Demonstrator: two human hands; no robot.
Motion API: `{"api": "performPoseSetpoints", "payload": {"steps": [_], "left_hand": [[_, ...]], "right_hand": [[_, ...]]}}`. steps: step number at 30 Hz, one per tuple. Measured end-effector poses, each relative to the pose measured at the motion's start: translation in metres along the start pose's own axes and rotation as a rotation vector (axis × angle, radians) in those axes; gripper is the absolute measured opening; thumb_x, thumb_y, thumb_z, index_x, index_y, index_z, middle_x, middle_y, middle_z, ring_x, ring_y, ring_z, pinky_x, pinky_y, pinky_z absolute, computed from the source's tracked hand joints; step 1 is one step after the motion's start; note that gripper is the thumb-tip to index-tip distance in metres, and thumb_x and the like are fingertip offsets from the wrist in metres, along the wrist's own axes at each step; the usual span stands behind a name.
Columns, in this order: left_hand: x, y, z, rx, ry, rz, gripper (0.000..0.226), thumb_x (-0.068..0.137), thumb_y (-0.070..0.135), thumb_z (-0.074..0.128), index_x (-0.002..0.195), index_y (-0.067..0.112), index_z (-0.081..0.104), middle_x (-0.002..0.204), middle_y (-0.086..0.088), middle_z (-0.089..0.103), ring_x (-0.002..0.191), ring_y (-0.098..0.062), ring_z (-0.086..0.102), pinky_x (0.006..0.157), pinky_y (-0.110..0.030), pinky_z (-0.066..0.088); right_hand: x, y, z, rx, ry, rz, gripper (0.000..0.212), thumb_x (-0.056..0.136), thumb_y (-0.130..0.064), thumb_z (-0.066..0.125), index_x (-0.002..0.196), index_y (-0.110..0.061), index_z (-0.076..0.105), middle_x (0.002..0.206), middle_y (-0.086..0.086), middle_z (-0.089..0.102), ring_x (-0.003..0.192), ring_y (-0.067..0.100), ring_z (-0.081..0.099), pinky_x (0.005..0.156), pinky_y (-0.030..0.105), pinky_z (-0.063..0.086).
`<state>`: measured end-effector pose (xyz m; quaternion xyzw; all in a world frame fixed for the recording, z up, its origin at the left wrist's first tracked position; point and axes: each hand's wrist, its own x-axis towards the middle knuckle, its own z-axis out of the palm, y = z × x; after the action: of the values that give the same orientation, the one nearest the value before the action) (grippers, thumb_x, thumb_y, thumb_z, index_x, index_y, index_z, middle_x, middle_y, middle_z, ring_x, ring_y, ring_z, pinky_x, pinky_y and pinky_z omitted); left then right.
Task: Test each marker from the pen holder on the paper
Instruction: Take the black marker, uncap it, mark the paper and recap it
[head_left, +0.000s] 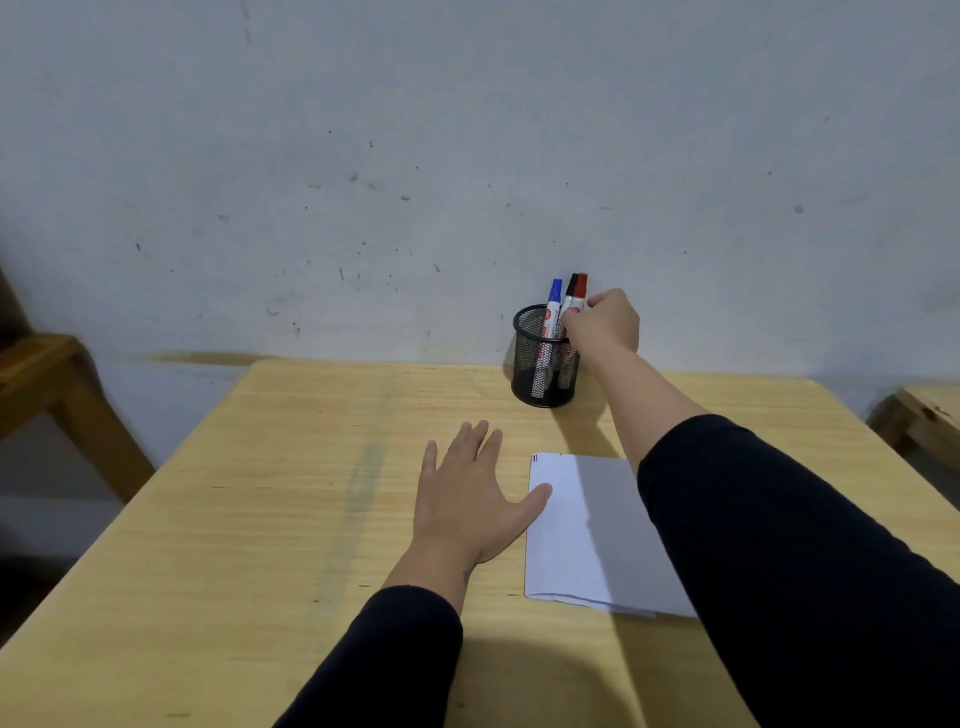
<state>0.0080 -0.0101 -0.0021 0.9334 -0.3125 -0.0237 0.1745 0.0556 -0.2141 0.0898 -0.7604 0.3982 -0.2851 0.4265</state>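
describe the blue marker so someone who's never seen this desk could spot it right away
On the light wooden table, near the far edge by the wall, stands a black wire-mesh pen holder. Three white-barrelled markers stand in it; the blue-capped marker is leftmost, apart from the black-capped marker and red-capped marker, paired at the right hand.

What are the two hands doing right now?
Left hand: open, flat on the table, thumb on the paper.
Right hand: closed on the red marker.
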Motion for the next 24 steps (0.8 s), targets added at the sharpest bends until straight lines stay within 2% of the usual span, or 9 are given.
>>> {"api": "performPoseSetpoints", "payload": {"steps": [3, 5, 7, 11, 13, 15, 18, 22, 24], "left_hand": [[0.0, 0.0, -0.001, -0.006, 0.004, 0.003, 0.089, 0.08, 0.073, 0.034, 0.152, 0.024, 0.016, 0.161, 0.009, 0.007, 0.147, -0.005, -0.006, 0.12, -0.042, -0.005], [0.0, 0.0, -0.001, -0.005, 0.008, 0.004, 0.089, 0.08, 0.073, 0.034, 0.152, 0.024, 0.016, 0.161, 0.009, 0.007, 0.147, -0.005, -0.006, 0.12, -0.042, -0.006], [0.001, 0.0, 0.0, -0.007, 0.016, 0.003, 0.089, 0.08, 0.073, 0.034, 0.151, 0.024, 0.017, 0.161, 0.01, 0.007, 0.147, -0.005, -0.006, 0.12, -0.041, -0.006], [0.0, 0.0, 0.0, -0.01, 0.021, -0.002, 0.088, 0.079, 0.073, 0.035, 0.151, 0.025, 0.017, 0.161, 0.011, 0.007, 0.147, -0.005, -0.006, 0.12, -0.041, -0.006], [0.0, 0.0, 0.0, -0.004, 0.015, -0.002, 0.088, 0.079, 0.073, 0.035, 0.151, 0.025, 0.017, 0.161, 0.011, 0.007, 0.147, -0.005, -0.006, 0.12, -0.041, -0.007], [0.001, 0.0, -0.001, -0.003, 0.006, -0.003, 0.089, 0.079, 0.073, 0.034, 0.151, 0.025, 0.016, 0.161, 0.011, 0.006, 0.147, -0.005, -0.007, 0.12, -0.041, -0.007], [0.0, 0.001, -0.002, -0.005, -0.004, -0.008, 0.089, 0.08, 0.073, 0.035, 0.151, 0.025, 0.015, 0.161, 0.011, 0.005, 0.147, -0.005, -0.007, 0.12, -0.041, -0.007], [-0.002, 0.002, -0.003, 0.006, -0.009, -0.008, 0.089, 0.08, 0.073, 0.033, 0.152, 0.024, 0.014, 0.161, 0.01, 0.005, 0.147, -0.006, -0.007, 0.12, -0.042, -0.006], [-0.003, 0.003, -0.004, 0.009, -0.021, -0.01, 0.089, 0.08, 0.073, 0.033, 0.152, 0.024, 0.014, 0.162, 0.01, 0.005, 0.147, -0.006, -0.006, 0.121, -0.042, -0.006]], "right_hand": [[0.001, -0.007, -0.005, 0.034, -0.037, -0.016, 0.038, 0.085, -0.023, 0.063, 0.121, -0.012, 0.054, 0.115, 0.006, 0.061, 0.105, 0.023, 0.06, 0.074, 0.028, 0.043], [0.004, -0.01, -0.006, 0.054, -0.103, -0.018, 0.024, 0.084, -0.021, 0.062, 0.106, -0.013, 0.061, 0.099, 0.004, 0.062, 0.093, 0.021, 0.06, 0.069, 0.026, 0.044], [0.007, -0.013, -0.006, 0.036, -0.151, -0.003, 0.007, 0.084, -0.021, 0.061, 0.086, -0.014, 0.062, 0.084, 0.002, 0.061, 0.078, 0.02, 0.057, 0.056, 0.025, 0.04], [0.011, -0.011, -0.005, 0.046, -0.162, 0.013, 0.024, 0.086, -0.021, 0.06, 0.063, -0.019, 0.053, 0.067, -0.004, 0.055, 0.071, 0.018, 0.054, 0.049, 0.024, 0.036], [0.01, -0.012, -0.006, 0.054, -0.154, -0.016, 0.021, 0.085, -0.022, 0.062, 0.065, -0.02, 0.057, 0.069, -0.004, 0.059, 0.074, 0.019, 0.057, 0.058, 0.027, 0.045], [0.01, -0.017, -0.01, 0.085, -0.118, -0.052, 0.008, 0.085, -0.021, 0.063, 0.079, -0.017, 0.067, 0.079, 0.0, 0.065, 0.078, 0.019, 0.059, 0.071, 0.033, 0.052], [0.008, -0.037, -0.02, 0.188, -0.071, -0.144, 0.02, 0.087, -0.019, 0.063, 0.105, -0.011, 0.069, 0.09, 0.002, 0.066, 0.078, 0.018, 0.061, 0.068, 0.03, 0.053], [0.003, -0.069, -0.043, 0.304, -0.014, -0.317, 0.025, 0.087, -0.019, 0.064, 0.108, -0.007, 0.069, 0.096, 0.002, 0.067, 0.088, 0.015, 0.063, 0.075, 0.023, 0.051], [0.0, -0.082, -0.054, 0.37, -0.027, -0.345, 0.026, 0.086, -0.02, 0.065, 0.108, -0.006, 0.069, 0.093, 0.002, 0.068, 0.085, 0.015, 0.064, 0.08, 0.031, 0.057]]}}
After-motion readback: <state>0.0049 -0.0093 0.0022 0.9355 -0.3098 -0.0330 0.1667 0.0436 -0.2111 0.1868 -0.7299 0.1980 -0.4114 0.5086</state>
